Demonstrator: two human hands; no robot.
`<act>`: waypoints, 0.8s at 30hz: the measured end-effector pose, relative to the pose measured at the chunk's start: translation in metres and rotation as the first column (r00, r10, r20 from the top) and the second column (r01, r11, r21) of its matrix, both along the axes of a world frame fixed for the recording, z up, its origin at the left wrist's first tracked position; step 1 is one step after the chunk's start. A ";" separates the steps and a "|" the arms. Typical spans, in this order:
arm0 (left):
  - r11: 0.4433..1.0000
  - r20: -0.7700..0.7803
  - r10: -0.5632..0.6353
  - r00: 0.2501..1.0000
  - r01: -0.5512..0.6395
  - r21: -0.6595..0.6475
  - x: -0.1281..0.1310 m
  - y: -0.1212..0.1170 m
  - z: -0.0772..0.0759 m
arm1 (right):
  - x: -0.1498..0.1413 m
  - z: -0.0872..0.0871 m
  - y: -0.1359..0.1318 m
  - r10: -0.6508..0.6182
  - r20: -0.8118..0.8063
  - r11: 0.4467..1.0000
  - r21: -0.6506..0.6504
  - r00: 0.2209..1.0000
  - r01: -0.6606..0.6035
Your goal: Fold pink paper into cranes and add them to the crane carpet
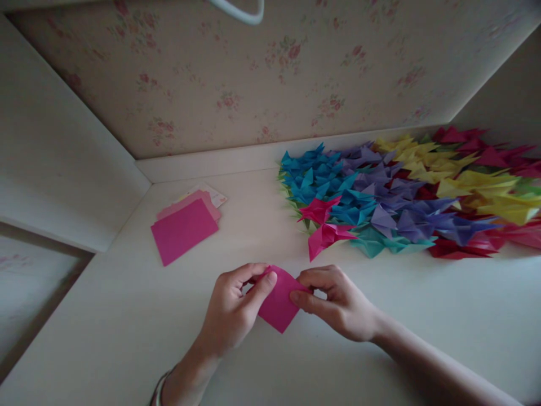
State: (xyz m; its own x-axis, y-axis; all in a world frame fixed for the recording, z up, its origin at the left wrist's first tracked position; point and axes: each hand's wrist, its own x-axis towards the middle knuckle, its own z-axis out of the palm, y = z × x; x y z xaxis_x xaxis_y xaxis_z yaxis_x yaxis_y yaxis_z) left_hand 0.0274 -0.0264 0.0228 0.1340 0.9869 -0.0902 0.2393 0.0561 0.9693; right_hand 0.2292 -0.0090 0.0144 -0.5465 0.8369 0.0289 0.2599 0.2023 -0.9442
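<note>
In the head view, the left hand (236,307) and the right hand (338,304) meet over the near middle of the white table (257,220), both pinching one small piece of magenta paper (279,307). The left thumb presses on its upper face by the far left edge, with fingers curled behind; the right thumb and forefinger nip the right edge. Neither hand is loose or clenched empty. The paper lies between the two pinches, one corner pointing nearer than the fingertips, its middle uncovered. Gripping it from opposite sides probably steadies it and lets each thumb bear on its own edge. Whether it touches the table is hard to tell.

Farther left lies a paper stack (185,231), a magenta sheet on top and lighter pink ones fanned out beneath, apart from the hands but seemingly within easy reach of the left one. Far right, many folded paper figures (380,192) crowd together in blue, purple, yellow and red groups, perhaps sorted by colour and set back to leave working room. Two pink figures (327,235) sit at the group's near left, closest to the right hand.
</note>
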 end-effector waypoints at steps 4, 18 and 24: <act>0.997 -0.039 0.043 0.998 -0.041 0.062 0.001 0.000 -0.002 | 0.000 -0.001 0.000 0.022 0.021 1.000 0.016 1.000 -0.022; 0.984 0.209 -0.056 0.976 0.089 -0.155 -0.006 0.009 0.000 | 0.002 0.000 -0.001 -0.071 -0.104 0.979 -0.199 0.992 0.049; 0.955 0.267 -0.189 0.945 0.240 -0.174 -0.009 0.008 0.004 | 0.007 -0.003 0.005 -0.057 -0.197 0.968 -0.250 0.979 0.006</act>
State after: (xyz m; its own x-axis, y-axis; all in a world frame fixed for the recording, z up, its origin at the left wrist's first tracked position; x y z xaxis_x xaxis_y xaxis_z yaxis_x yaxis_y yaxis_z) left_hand 0.0188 -0.0187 0.0270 0.3837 0.8964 -0.2218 0.0244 0.2303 0.9728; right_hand 0.2367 -0.0039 0.0112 -0.5239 0.8485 -0.0744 0.0621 -0.0491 -0.9969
